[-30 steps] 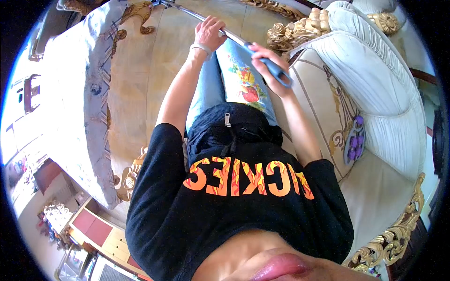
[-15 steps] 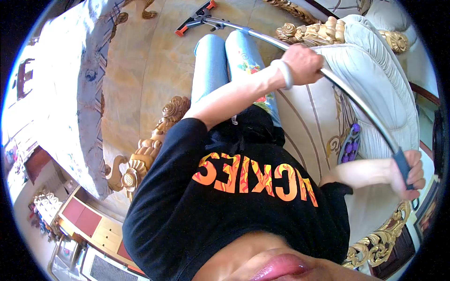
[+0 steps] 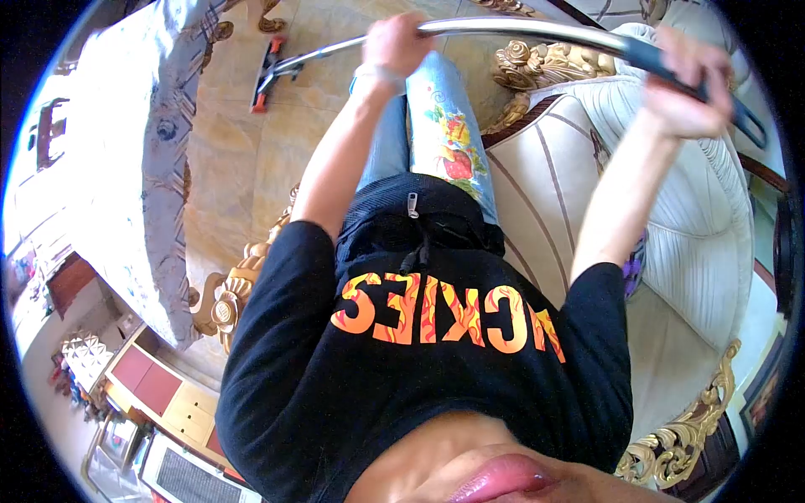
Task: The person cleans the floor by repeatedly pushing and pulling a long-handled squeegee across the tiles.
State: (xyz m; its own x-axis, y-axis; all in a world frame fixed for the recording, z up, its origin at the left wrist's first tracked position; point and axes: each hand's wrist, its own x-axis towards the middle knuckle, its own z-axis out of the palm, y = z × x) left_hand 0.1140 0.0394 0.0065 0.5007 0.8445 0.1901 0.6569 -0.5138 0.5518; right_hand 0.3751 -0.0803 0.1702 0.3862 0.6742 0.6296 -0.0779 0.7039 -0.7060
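The left hand [image 3: 397,44] is closed around a long silver metal pole [image 3: 520,28], its fingers curled over the shaft; blur hides how each fingertip sits. A pale band [image 3: 386,78] circles that wrist. The right hand [image 3: 689,84] is wrapped around the dark blue-grey grip [image 3: 644,57] at the other end of the pole, fingers folded over it, and the grip runs past the hand to a narrow open loop [image 3: 752,127]. The pole crosses above both legs and looks bowed in this wide view. At its far end, past the left hand, a narrow dark T-shaped head [image 3: 267,75] with 2 orange end pieces lies on the tan marbled floor [image 3: 239,147], near the white and blue patterned cloth [image 3: 138,168] that hangs at the left. The person wears light blue jeans [image 3: 449,126] printed with a red strawberry, and a black shirt [image 3: 419,386] with 1 word in orange flame lettering. On the right side stands a cream sofa [image 3: 688,226] with a pleated back and gold carved wood trim [image 3: 692,432]; a purple object [image 3: 636,267], partly hidden by the right arm, rests on it. At the lower left is a pale wooden cabinet [image 3: 186,419] with red panels.
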